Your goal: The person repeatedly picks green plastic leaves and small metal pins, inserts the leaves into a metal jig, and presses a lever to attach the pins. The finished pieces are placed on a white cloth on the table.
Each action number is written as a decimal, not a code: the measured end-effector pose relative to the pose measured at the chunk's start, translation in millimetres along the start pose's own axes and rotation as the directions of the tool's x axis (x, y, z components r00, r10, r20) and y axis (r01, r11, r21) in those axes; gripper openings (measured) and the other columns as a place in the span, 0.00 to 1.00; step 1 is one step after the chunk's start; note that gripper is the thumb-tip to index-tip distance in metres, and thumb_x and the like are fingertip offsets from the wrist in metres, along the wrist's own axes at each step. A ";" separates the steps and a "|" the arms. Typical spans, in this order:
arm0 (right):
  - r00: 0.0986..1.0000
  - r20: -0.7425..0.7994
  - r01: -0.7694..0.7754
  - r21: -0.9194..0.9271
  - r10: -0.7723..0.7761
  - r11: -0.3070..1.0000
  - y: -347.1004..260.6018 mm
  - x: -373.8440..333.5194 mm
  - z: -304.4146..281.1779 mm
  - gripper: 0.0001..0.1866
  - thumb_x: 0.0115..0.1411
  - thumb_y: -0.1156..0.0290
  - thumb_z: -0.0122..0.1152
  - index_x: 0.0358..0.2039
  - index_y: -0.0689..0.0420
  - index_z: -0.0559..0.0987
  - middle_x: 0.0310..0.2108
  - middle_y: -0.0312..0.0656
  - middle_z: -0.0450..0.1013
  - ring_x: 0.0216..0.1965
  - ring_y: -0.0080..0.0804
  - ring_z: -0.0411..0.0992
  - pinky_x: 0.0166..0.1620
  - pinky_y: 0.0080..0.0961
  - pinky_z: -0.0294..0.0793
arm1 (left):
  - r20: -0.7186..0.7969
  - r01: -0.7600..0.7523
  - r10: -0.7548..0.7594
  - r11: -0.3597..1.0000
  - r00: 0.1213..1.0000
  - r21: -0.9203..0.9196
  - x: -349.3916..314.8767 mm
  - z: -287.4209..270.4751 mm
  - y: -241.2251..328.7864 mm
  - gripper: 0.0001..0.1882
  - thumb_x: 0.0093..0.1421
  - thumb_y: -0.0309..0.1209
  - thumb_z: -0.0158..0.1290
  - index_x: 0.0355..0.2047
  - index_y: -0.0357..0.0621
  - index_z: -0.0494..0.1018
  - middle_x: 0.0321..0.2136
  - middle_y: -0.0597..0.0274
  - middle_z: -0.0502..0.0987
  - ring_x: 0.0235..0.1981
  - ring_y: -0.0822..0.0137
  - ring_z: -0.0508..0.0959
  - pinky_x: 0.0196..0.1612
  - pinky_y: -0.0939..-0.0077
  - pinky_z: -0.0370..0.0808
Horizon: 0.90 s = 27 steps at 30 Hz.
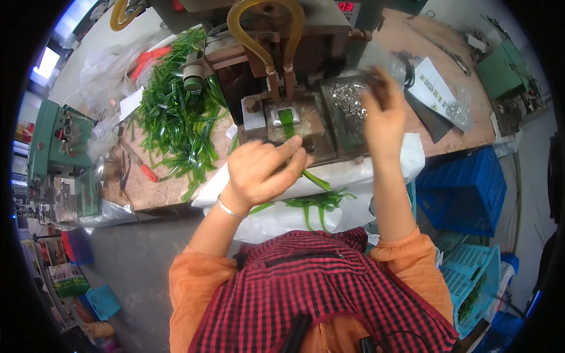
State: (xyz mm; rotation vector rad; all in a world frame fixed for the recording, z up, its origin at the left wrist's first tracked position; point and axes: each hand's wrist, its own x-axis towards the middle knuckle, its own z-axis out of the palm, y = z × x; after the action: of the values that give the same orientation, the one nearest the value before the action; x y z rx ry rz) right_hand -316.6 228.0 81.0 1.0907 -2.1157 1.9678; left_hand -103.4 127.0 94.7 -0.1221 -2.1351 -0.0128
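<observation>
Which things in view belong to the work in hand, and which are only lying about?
Seemingly in use:
green strip, in the left hand
machine
metal bits, near the blurred right hand
green pile

Seemingly lying about:
red-handled tool
white sheet, right
big blue crate

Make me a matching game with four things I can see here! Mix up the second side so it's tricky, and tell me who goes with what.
Things:
1. Left hand
2. Right hand
3. Heap of green strips
4. Apron

Clues:
A. Red and black checks
B. Blurry, beside the small shiny metal bits
C. On the table, to the left of the machine
D. Touching a single green strip in front of the machine

Right pairs: 1-D, 2-B, 3-C, 4-A
</observation>
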 end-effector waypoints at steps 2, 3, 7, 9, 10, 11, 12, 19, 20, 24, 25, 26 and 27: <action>0.966 -0.248 0.083 0.005 -0.079 0.997 42.4 3.8 -21.5 0.22 0.57 0.78 0.59 0.54 0.61 0.74 0.46 0.48 0.77 0.47 0.37 0.76 0.53 0.30 0.73 | -0.019 -0.013 0.013 1.000 1.000 -0.005 1.6 4.0 -3.1 0.12 0.49 0.30 0.68 0.33 0.47 0.78 0.35 0.61 0.82 0.17 0.71 0.70 0.18 0.78 0.63; 0.980 -0.197 0.022 -0.019 -0.025 1.000 56.7 -5.9 -27.8 0.21 0.58 0.78 0.59 0.53 0.61 0.74 0.46 0.47 0.77 0.47 0.36 0.76 0.53 0.29 0.72 | -0.023 -0.013 0.013 1.000 1.000 -0.005 0.7 3.3 -1.8 0.12 0.48 0.30 0.68 0.33 0.47 0.78 0.35 0.61 0.82 0.17 0.71 0.71 0.18 0.78 0.64; 0.995 0.039 -0.080 -0.300 0.096 0.951 57.9 -36.5 -44.6 0.12 0.54 0.78 0.62 0.41 0.59 0.81 0.41 0.44 0.78 0.44 0.41 0.76 0.51 0.32 0.72 | -0.012 0.000 0.000 1.000 1.000 -0.001 -3.8 4.5 -3.2 0.12 0.47 0.28 0.69 0.32 0.47 0.78 0.34 0.62 0.82 0.18 0.71 0.72 0.18 0.79 0.65; 0.993 0.118 0.050 -0.524 0.015 0.850 57.3 -41.6 -45.7 0.09 0.51 0.76 0.65 0.35 0.57 0.82 0.37 0.44 0.77 0.41 0.45 0.74 0.46 0.36 0.73 | -0.021 0.008 -0.008 1.000 1.000 -0.007 -4.2 4.6 -1.8 0.12 0.47 0.28 0.69 0.32 0.47 0.78 0.34 0.62 0.82 0.18 0.71 0.73 0.18 0.79 0.65; 0.993 0.112 0.083 -0.568 -0.022 0.819 52.0 -42.8 -42.3 0.08 0.50 0.74 0.66 0.33 0.57 0.82 0.36 0.44 0.76 0.40 0.46 0.73 0.45 0.38 0.73 | -0.025 0.009 -0.009 1.000 1.000 -0.008 -4.0 4.4 -1.6 0.13 0.46 0.28 0.69 0.32 0.47 0.78 0.34 0.62 0.82 0.18 0.71 0.73 0.18 0.79 0.65; 0.992 0.108 0.114 -0.611 -0.060 0.784 48.8 -43.3 -39.9 0.08 0.49 0.73 0.67 0.31 0.57 0.82 0.35 0.44 0.75 0.38 0.48 0.72 0.43 0.40 0.72 | -0.023 0.017 -0.017 1.000 1.000 -0.012 -3.9 4.6 -0.8 0.13 0.46 0.28 0.69 0.32 0.47 0.78 0.34 0.62 0.82 0.19 0.71 0.73 0.18 0.79 0.66; 0.993 0.108 0.108 -0.660 -0.048 0.744 47.7 -41.8 -36.7 0.08 0.49 0.72 0.67 0.31 0.57 0.82 0.34 0.43 0.75 0.39 0.47 0.72 0.43 0.40 0.72 | -0.021 0.024 -0.024 1.000 0.999 -0.013 -3.7 4.2 -0.8 0.12 0.46 0.28 0.69 0.32 0.47 0.78 0.35 0.62 0.82 0.19 0.70 0.74 0.19 0.79 0.66; 0.992 0.126 0.082 -0.726 0.015 0.682 49.8 -35.6 -30.7 0.07 0.51 0.69 0.66 0.31 0.56 0.82 0.33 0.44 0.77 0.37 0.46 0.74 0.41 0.40 0.73 | -0.036 0.067 -0.068 0.998 0.997 -0.018 -4.9 4.8 4.1 0.12 0.48 0.28 0.68 0.33 0.46 0.78 0.34 0.61 0.82 0.21 0.68 0.76 0.21 0.78 0.69; 0.991 0.124 0.057 -0.708 0.045 0.703 50.1 -35.4 -31.2 0.07 0.52 0.69 0.66 0.31 0.56 0.82 0.33 0.44 0.77 0.37 0.46 0.75 0.41 0.40 0.74 | -0.042 0.075 -0.076 0.997 0.996 -0.016 -4.6 5.2 4.7 0.12 0.48 0.28 0.68 0.33 0.46 0.78 0.34 0.61 0.82 0.21 0.68 0.77 0.21 0.78 0.69; 0.993 -0.033 -0.115 -0.423 0.111 0.899 46.5 -33.8 -27.1 0.08 0.54 0.69 0.65 0.33 0.58 0.82 0.32 0.46 0.78 0.36 0.44 0.76 0.41 0.36 0.74 | -0.061 0.086 -0.088 0.996 0.994 -0.036 -2.4 5.2 5.7 0.12 0.49 0.28 0.68 0.33 0.46 0.78 0.33 0.61 0.83 0.21 0.68 0.77 0.21 0.78 0.69; 0.996 -0.056 -0.089 -0.400 0.072 0.912 49.9 -32.6 -24.5 0.08 0.55 0.69 0.65 0.34 0.58 0.82 0.31 0.46 0.78 0.35 0.44 0.76 0.41 0.35 0.74 | -0.063 0.085 -0.087 0.996 0.994 -0.039 -2.4 5.1 5.8 0.12 0.49 0.28 0.68 0.33 0.45 0.78 0.33 0.61 0.83 0.21 0.68 0.77 0.21 0.78 0.69; 0.996 -0.080 -0.062 -0.378 0.034 0.924 54.0 -31.2 -21.6 0.08 0.55 0.70 0.65 0.34 0.58 0.82 0.31 0.46 0.78 0.35 0.44 0.76 0.41 0.34 0.74 | -0.064 0.084 -0.087 0.996 0.994 -0.042 -2.3 5.4 5.6 0.12 0.49 0.28 0.68 0.33 0.45 0.78 0.33 0.60 0.83 0.21 0.68 0.77 0.21 0.78 0.69; 0.996 -0.081 0.000 -0.397 -0.035 0.918 61.0 -30.1 -19.0 0.07 0.56 0.70 0.65 0.35 0.57 0.82 0.31 0.46 0.78 0.35 0.43 0.76 0.41 0.34 0.74 | -0.077 0.078 -0.081 0.996 0.994 -0.043 -3.0 6.7 4.9 0.13 0.48 0.28 0.68 0.33 0.46 0.78 0.33 0.61 0.82 0.20 0.70 0.75 0.20 0.78 0.68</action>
State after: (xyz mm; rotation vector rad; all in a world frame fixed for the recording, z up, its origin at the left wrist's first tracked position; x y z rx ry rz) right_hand -333.5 254.8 17.9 0.9241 -2.3057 1.4486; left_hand -107.0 132.0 88.4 -0.0594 -2.0600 -0.1055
